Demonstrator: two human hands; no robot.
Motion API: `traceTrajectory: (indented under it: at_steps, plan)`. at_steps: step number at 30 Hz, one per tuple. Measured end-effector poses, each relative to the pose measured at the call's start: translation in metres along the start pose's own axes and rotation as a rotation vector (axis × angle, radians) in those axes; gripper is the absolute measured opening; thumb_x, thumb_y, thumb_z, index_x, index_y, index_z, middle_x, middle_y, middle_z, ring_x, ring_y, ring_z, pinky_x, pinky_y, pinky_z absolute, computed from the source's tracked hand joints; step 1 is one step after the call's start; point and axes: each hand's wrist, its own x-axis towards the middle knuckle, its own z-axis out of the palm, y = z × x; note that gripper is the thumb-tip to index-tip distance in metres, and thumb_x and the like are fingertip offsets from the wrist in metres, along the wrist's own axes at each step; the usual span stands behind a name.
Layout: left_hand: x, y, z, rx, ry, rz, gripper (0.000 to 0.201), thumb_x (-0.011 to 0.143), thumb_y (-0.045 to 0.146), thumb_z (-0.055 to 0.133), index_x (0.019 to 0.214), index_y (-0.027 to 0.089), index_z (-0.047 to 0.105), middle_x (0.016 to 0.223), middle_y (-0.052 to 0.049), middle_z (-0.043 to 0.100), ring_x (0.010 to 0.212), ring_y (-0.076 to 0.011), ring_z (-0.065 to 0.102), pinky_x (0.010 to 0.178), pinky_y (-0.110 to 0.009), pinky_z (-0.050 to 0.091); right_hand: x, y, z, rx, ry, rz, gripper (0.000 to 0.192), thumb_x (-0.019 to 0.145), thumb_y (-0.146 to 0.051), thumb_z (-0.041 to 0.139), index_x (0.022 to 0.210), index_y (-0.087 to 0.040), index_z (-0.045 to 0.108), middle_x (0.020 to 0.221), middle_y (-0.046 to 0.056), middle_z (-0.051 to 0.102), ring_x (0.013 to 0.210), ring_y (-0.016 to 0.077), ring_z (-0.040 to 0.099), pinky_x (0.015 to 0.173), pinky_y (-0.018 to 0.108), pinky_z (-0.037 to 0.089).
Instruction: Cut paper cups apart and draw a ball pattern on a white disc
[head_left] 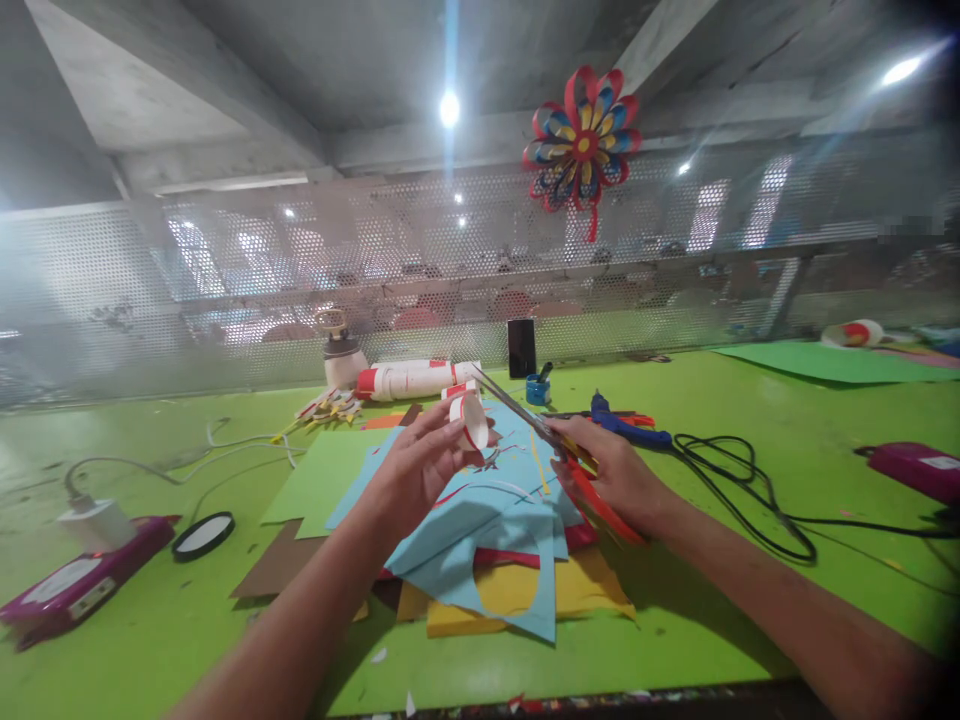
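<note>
My left hand holds up a small white paper circle with a red edge above a pile of coloured paper sheets. My right hand grips scissors with red handles. Their blades point up and left toward the paper circle, with the tips close to it. The pile under both hands has light blue, yellow, red, brown and green sheets, and the top blue sheet shows curved cut-outs.
A blue glue gun with a black cable lies to the right. White and red paper rolls, a dark phone and a small blue pot stand at the back. A magenta device lies left, another right. A paper flower hangs on the mesh wall.
</note>
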Motion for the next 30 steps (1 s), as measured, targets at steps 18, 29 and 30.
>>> traceTrajectory:
  at_steps: [18, 29, 30]
  plan:
    - [-0.004, 0.002, 0.002, -0.125, -0.233, -0.122, 0.036, 0.085, 0.035, 0.059, 0.108, 0.008, 0.065, 0.097, -0.017, 0.071, 0.081, -0.0227, 0.068, 0.068, -0.027, 0.052, 0.001, -0.024, -0.01, -0.097, -0.061, -0.08, 0.041, 0.086, -0.037, 0.066, 0.118, -0.013, 0.058, 0.096, 0.01, 0.058, 0.086, 0.0231, 0.058, 0.078, 0.039, 0.051]
    - [-0.005, 0.002, 0.003, -0.1, -0.15, -0.058, 0.034, 0.084, 0.031, 0.06, 0.109, 0.009, 0.064, 0.099, -0.015, 0.068, 0.085, -0.0232, 0.067, 0.07, -0.028, 0.054, -0.001, -0.025, -0.008, -0.127, -0.042, -0.056, 0.042, 0.087, -0.042, 0.064, 0.116, -0.012, 0.06, 0.094, 0.011, 0.059, 0.084, 0.024, 0.059, 0.075, 0.039, 0.051]
    - [-0.005, 0.003, 0.004, -0.102, -0.148, -0.057, 0.033, 0.084, 0.031, 0.06, 0.109, 0.009, 0.065, 0.098, -0.015, 0.068, 0.085, -0.0231, 0.068, 0.07, -0.027, 0.054, -0.001, -0.025, -0.008, -0.13, -0.039, -0.061, 0.042, 0.087, -0.043, 0.064, 0.116, -0.012, 0.06, 0.094, 0.011, 0.059, 0.083, 0.0237, 0.059, 0.075, 0.038, 0.051]
